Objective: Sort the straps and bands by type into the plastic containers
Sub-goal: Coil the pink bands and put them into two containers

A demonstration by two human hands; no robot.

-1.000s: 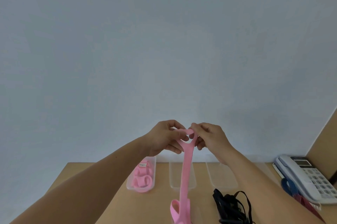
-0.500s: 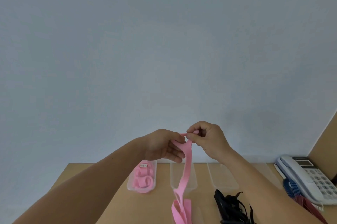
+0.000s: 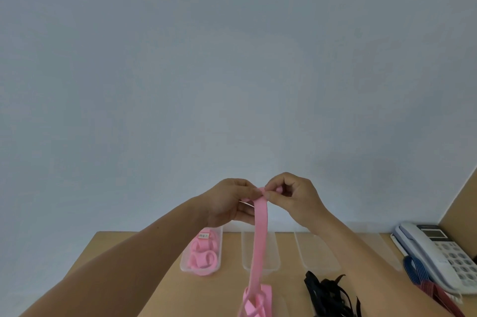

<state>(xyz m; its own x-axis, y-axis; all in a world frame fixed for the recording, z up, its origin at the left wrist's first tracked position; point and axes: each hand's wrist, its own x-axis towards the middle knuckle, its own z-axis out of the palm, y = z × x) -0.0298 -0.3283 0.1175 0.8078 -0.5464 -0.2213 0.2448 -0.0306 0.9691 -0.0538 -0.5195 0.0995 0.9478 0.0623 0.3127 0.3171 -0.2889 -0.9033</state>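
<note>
I am working at what looks like an office desk. In the lower right of the frame a corded desk phone [image 3: 438, 252] with a keypad and a small display sits on the light wooden desktop [image 3: 222, 296]. A plain pale blue-grey wall [image 3: 232, 58] fills the upper frame, and a brown partition panel [image 3: 464, 203] closes the right edge. Clear plastic containers [image 3: 317, 252] line the desk's back.

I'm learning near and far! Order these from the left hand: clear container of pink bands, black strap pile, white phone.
From left hand:
1. Clear container of pink bands, below.
2. Black strap pile, front right.
3. White phone, far right.
</note>
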